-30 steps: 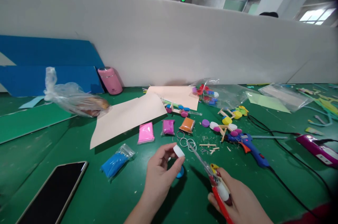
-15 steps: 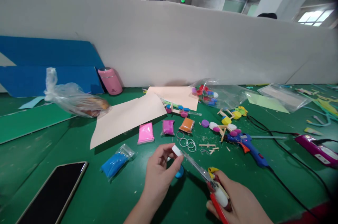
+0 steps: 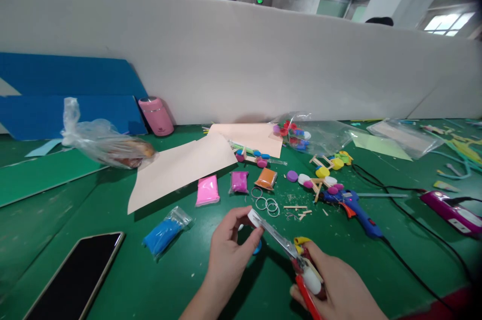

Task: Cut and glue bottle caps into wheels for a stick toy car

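Note:
Between the thumb and fingers of my left hand (image 3: 235,239) is a small white disc, seen nearly edge-on (image 3: 253,216). My right hand (image 3: 335,280) grips scissors (image 3: 276,235) with red handles; the blade tips lie against the white disc. In that same hand are also a wooden stick with white and dark red round pieces (image 3: 312,280) and something yellow (image 3: 300,243). A blue round piece (image 3: 257,247) lies on the table behind my left hand, partly hidden.
Beyond my hands lie rings (image 3: 272,208), stick offcuts (image 3: 295,207) and clay packets (image 3: 208,190). A blue glue gun (image 3: 354,209) with its cord is at right, beside stick-and-wheel models (image 3: 323,173). A phone (image 3: 75,280) lies at left.
The scissors' blades have come up onto the white disc, overlapping it at the tips. My left hand has shifted slightly right; my right hand has shifted slightly left.

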### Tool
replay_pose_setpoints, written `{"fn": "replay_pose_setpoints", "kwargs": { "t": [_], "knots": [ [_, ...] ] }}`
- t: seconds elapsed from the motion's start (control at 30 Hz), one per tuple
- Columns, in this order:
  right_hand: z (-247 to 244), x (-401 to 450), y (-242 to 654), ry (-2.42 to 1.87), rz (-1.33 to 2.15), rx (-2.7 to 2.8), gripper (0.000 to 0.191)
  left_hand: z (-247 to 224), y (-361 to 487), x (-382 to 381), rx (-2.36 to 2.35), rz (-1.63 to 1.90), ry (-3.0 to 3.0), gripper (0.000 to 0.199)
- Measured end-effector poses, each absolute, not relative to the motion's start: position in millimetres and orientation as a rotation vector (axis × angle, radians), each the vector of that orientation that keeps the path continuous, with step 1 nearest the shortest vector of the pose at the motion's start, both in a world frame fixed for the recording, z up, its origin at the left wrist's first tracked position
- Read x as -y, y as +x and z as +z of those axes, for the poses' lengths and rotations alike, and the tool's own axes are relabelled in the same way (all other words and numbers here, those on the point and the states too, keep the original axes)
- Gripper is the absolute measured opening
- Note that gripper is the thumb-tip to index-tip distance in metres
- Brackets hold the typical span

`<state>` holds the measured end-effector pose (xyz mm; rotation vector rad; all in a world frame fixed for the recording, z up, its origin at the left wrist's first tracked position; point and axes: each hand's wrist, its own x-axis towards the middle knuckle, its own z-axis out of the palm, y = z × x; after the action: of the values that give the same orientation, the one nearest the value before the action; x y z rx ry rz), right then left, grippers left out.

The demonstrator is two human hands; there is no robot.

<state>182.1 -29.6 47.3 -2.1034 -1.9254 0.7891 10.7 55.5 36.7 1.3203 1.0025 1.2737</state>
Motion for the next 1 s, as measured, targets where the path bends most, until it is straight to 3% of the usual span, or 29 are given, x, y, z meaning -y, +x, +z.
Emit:
{"fn": "replay_pose_setpoints", "kwargs": {
  "t": [0.63,0.8,1.0],
  "knots": [
    [44.0,23.8,182.4,-2.172,0.739,1.934,0.028,27.8,10.6,-56.0,-1.036,1.319,1.442,0.026],
    [42.7,19.9,202.1,-2.318,0.54,1.836,0.031,31.3,4.4,-62.1,-1.156,1.349,1.307,0.026],
    [42.4,23.1,240.0,-2.189,0.458,2.095,0.014,35.4,-4.3,-72.7,-1.331,1.544,1.297,0.025]
  ]
}}
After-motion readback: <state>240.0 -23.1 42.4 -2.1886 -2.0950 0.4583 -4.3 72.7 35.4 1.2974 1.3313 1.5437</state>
